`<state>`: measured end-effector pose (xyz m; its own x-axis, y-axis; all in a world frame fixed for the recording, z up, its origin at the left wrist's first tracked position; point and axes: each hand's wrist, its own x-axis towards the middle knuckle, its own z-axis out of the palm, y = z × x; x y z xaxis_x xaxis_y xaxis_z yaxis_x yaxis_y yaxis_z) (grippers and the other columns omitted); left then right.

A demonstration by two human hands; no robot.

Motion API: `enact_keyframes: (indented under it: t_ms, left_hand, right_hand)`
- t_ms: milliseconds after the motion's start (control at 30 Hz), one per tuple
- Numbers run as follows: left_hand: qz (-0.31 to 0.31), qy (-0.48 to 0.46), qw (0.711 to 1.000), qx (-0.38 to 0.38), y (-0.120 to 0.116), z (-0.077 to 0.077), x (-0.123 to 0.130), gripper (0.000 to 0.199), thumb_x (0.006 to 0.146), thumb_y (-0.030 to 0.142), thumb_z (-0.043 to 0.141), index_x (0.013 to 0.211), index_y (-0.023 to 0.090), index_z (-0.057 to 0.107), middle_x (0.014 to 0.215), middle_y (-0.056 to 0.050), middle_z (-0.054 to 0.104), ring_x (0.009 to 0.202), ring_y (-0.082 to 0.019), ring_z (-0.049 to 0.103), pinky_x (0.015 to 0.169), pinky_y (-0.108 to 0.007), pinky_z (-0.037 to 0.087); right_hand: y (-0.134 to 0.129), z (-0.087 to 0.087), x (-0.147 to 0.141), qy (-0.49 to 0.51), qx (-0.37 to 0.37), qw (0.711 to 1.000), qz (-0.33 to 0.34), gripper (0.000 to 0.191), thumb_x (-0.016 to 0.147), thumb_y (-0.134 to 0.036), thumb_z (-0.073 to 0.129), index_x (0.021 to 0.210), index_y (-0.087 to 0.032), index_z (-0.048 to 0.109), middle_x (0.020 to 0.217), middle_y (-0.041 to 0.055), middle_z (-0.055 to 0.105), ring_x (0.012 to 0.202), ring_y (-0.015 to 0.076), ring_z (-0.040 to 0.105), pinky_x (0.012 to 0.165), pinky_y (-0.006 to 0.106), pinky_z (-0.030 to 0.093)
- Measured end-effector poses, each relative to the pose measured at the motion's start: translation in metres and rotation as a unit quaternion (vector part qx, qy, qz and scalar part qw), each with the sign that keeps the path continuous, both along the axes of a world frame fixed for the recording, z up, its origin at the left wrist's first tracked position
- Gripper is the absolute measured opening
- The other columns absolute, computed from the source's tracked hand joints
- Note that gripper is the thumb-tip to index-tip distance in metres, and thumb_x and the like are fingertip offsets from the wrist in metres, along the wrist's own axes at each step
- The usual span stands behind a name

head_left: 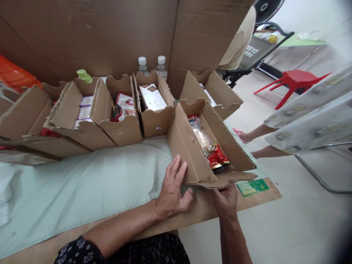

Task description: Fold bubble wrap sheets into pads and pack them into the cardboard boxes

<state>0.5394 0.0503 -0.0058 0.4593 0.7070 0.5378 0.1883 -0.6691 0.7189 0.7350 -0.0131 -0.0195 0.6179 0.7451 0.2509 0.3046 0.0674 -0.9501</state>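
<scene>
An open-topped cardboard box (pixel 184 150) stands at the right end of the table, with a red snack packet (pixel 216 156) and a clear plastic wrapper inside. My left hand (pixel 174 187) rests against the box's left wall near its front corner, fingers stretched out and thumb apart. At the torn, sagging front flap (pixel 233 178), my right hand (pixel 227 201) grips the box from below, its fingertips partly hidden under the cardboard. Just behind sits another box (pixel 155 123) with a white carton (pixel 152 97) in it.
More cardboard boxes (pixel 123 130) line the table to the left, holding packets. Two white-capped bottles (pixel 161 68) stand behind, before a tall cardboard panel (pixel 110 36). Another box (pixel 231 102) is at back right. Beyond are a red stool (pixel 297 79) and a person's legs (pixel 258 134).
</scene>
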Motion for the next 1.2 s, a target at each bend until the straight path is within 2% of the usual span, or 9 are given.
enact_keyframes:
  t_ms: [200,367,500,567,733,800,900,1033,1200]
  left_hand:
    - [0.002,-0.035,0.999,-0.011,0.011,0.004,-0.008,0.098,0.089,0.025,0.063,0.171,0.030,0.011,0.175,-0.015,0.028,0.160,-0.039,0.033,0.126,-0.062,0.038]
    - [-0.006,-0.028,0.999,-0.035,0.018,0.003,-0.009,0.105,0.086,0.023,0.064,0.172,0.033,0.005,0.178,-0.014,0.021,0.163,-0.039,0.028,0.127,-0.064,0.036]
    - [-0.035,0.029,0.991,-0.129,0.025,0.009,-0.005,0.105,0.083,0.021,0.064,0.171,0.030,0.009,0.180,-0.013,0.017,0.165,-0.038,0.023,0.130,-0.063,0.032]
    - [-0.030,0.043,0.982,-0.182,0.034,0.017,-0.001,0.103,0.081,0.022,0.064,0.171,0.026,0.013,0.179,-0.014,0.019,0.166,-0.037,0.021,0.132,-0.064,0.028]
    - [-0.009,0.027,0.968,-0.249,0.075,0.039,0.015,0.103,0.077,0.026,0.067,0.169,0.020,0.019,0.177,-0.017,0.025,0.164,-0.039,0.025,0.132,-0.064,0.029]
    - [0.004,0.011,0.969,-0.246,0.094,0.042,0.023,0.104,0.075,0.025,0.068,0.168,0.019,0.021,0.176,-0.018,0.026,0.163,-0.041,0.028,0.132,-0.064,0.028]
    - [0.050,-0.025,0.975,-0.217,0.112,0.038,0.036,0.100,0.074,0.023,0.066,0.165,0.015,0.025,0.173,-0.021,0.031,0.163,-0.040,0.027,0.133,-0.062,0.025]
    - [0.092,-0.067,0.982,-0.147,0.108,0.027,0.044,0.090,0.081,0.021,0.060,0.164,0.017,0.024,0.174,-0.019,0.027,0.163,-0.035,0.026,0.134,-0.057,0.027]
    - [0.099,-0.034,0.988,-0.117,0.102,0.016,0.051,0.092,0.082,0.018,0.059,0.166,0.018,0.022,0.173,-0.018,0.029,0.164,-0.035,0.025,0.136,-0.059,0.019]
  right_hand:
    - [-0.006,0.000,-0.035,-0.014,0.012,1.000,-0.010,0.033,0.083,-0.040,0.083,0.105,-0.027,0.063,0.093,0.0023,0.069,0.081,0.0185,0.068,0.074,0.034,0.058]
    - [0.008,0.010,-0.035,-0.039,-0.002,0.999,-0.005,0.034,0.085,-0.040,0.081,0.111,-0.026,0.063,0.104,0.0036,0.070,0.088,0.0182,0.067,0.077,0.033,0.058]
    - [0.038,0.031,-0.016,-0.064,-0.040,0.997,0.010,0.043,0.086,-0.047,0.079,0.119,-0.025,0.064,0.114,0.0064,0.072,0.097,0.0209,0.070,0.085,0.037,0.060]
    - [0.058,0.039,-0.007,-0.077,-0.056,0.995,0.022,0.047,0.083,-0.052,0.078,0.119,-0.024,0.064,0.113,0.0069,0.073,0.098,0.0226,0.071,0.083,0.038,0.061]
    - [0.108,0.050,0.010,-0.156,-0.095,0.983,0.032,0.054,0.081,-0.062,0.072,0.115,-0.020,0.066,0.105,0.0094,0.078,0.096,0.0273,0.074,0.074,0.038,0.059]
    - [0.126,0.053,0.014,-0.206,-0.121,0.971,0.017,0.054,0.083,-0.065,0.068,0.111,-0.019,0.069,0.104,0.0106,0.079,0.089,0.0272,0.074,0.075,0.039,0.057]
    - [0.151,0.057,0.017,-0.264,-0.169,0.950,-0.016,0.047,0.085,-0.062,0.067,0.101,-0.019,0.072,0.096,0.0115,0.080,0.084,0.0282,0.074,0.075,0.038,0.054]
    - [0.171,0.059,0.015,-0.288,-0.205,0.935,-0.042,0.041,0.085,-0.058,0.069,0.099,-0.019,0.073,0.086,0.0115,0.079,0.086,0.0320,0.073,0.070,0.037,0.050]
    - [0.175,0.058,0.014,-0.286,-0.216,0.933,-0.036,0.044,0.089,-0.058,0.065,0.107,-0.019,0.072,0.093,0.0132,0.080,0.090,0.0336,0.074,0.074,0.038,0.050]
